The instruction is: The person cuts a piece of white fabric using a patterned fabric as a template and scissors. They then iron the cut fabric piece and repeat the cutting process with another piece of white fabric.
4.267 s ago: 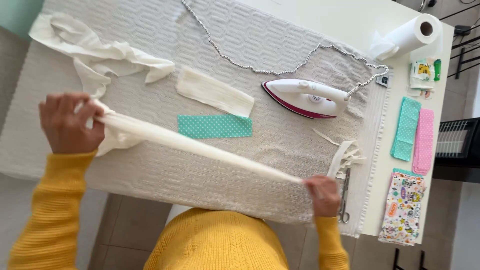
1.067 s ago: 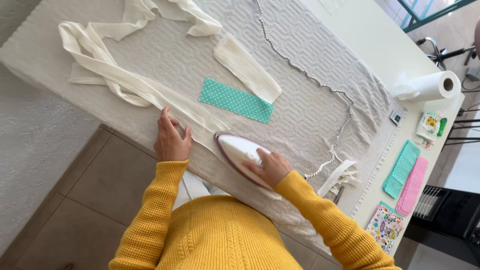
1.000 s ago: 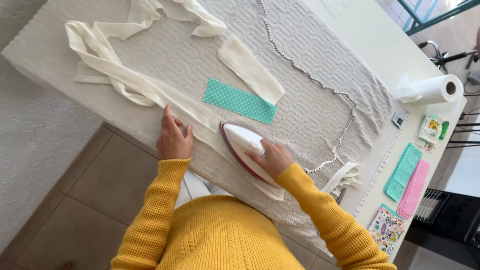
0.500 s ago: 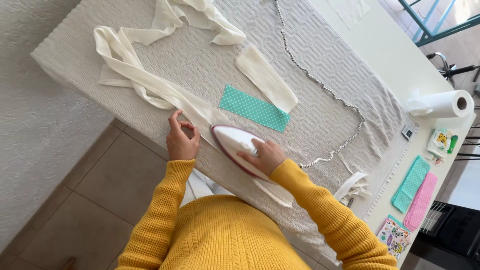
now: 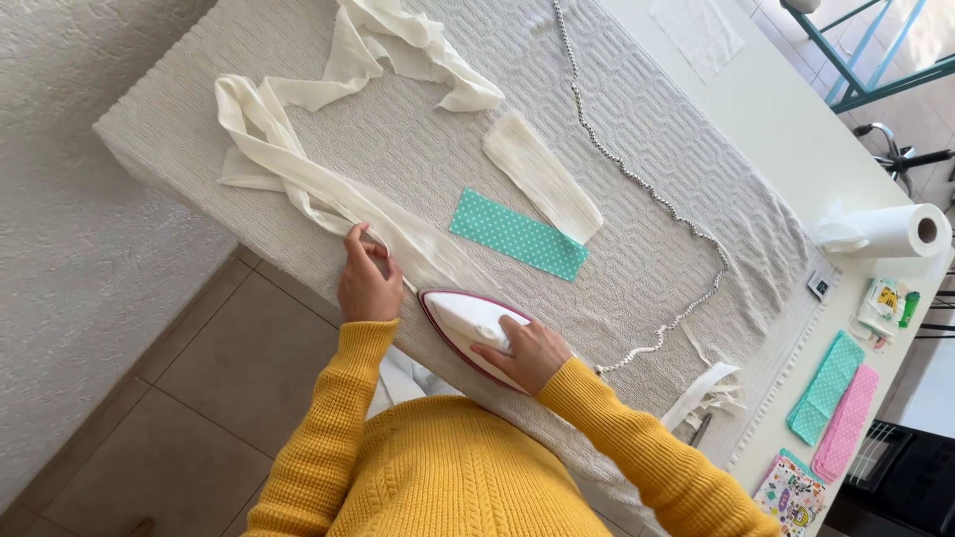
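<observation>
Fingers of the right hand are being wrapped round the heavy, rigid iron at lower centre; the soft, limp strip is being pinned flat by the left hand.

left hand flat, right hand gripping

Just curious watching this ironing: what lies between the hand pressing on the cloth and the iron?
In the head view, only the cream fabric strip runs from the left hand to the iron, lying flat on the grey textured cover.
</observation>
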